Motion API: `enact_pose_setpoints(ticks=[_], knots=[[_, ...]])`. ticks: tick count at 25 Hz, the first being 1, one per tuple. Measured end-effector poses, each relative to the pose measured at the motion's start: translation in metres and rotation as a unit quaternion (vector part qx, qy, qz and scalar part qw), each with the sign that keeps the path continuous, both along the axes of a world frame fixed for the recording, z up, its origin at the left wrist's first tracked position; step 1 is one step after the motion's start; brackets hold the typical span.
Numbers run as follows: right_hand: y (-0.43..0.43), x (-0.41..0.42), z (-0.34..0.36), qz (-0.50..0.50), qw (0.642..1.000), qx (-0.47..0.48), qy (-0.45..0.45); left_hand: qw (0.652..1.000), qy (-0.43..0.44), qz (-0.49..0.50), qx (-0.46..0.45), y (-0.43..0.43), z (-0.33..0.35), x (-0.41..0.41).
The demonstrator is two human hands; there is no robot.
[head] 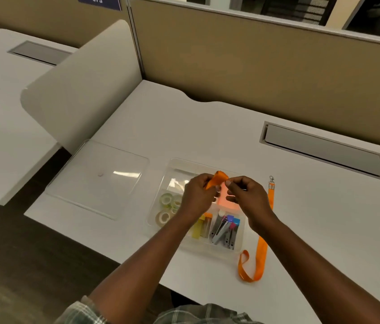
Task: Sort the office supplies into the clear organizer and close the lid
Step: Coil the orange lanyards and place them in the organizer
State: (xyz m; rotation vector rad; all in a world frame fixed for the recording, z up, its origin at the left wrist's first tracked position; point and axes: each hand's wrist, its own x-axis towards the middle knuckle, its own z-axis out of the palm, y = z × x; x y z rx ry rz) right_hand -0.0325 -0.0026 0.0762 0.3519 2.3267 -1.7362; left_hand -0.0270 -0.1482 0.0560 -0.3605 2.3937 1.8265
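Both hands are hovering over the clear organizer (236, 249), sitting open on the white desk (301, 218). Left hand (197, 194) is pinching a folded loop of the orange lanyard (260, 256) w/ thumb & fingers; right hand (246, 196) is curling its fingers just beside that loop, but can't tell if it's gripping the strap. Rest of lanyard is trailing down the desk right of the organizer, metal clip (271, 179) lying at the far end. Tape rolls (166, 208) are sitting in the left compartment, staplers (225, 231) in the near-right one. Clear lid (99, 178) is lying flat, apart, to the left.
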Motion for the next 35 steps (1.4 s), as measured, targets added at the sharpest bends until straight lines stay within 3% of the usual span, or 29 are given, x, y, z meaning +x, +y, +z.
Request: enact_pose_setpoints(ticks=[5, 8, 13, 17, 25, 30, 35], knots=[[0.010, 0.017, -0.045, 0.065, 0.965, 0.244, 0.070, 0.969, -0.031, 0.063, -0.237, -0.070, -0.041, -0.045], [0.027, 0.037, -0.068, 0.026, 0.938, 0.346, 0.020, 0.949, -0.087, 0.012, -0.303, -0.089, -0.064, -0.063], [0.032, 0.057, -0.087, 0.066, 0.948, 0.290, -0.114, 0.927, -0.070, -0.063, -0.362, -0.082, -0.088, -0.071], [0.028, 0.056, -0.087, 0.064, 0.952, 0.274, -0.122, 0.907, -0.053, -0.086, -0.409, -0.082, -0.100, -0.069], [0.017, 0.042, -0.098, 0.038, 0.962, 0.235, -0.134, 0.905, -0.055, -0.053, -0.419, -0.095, -0.096, -0.062], [0.068, 0.042, -0.096, -0.057, 0.924, 0.359, -0.116, 0.895, 0.044, -0.032, -0.442, -0.069, -0.067, -0.054], [0.098, 0.060, -0.110, 0.008, 0.870, 0.461, -0.172, 0.885, 0.167, -0.102, -0.423, 0.003, -0.036, -0.031]])
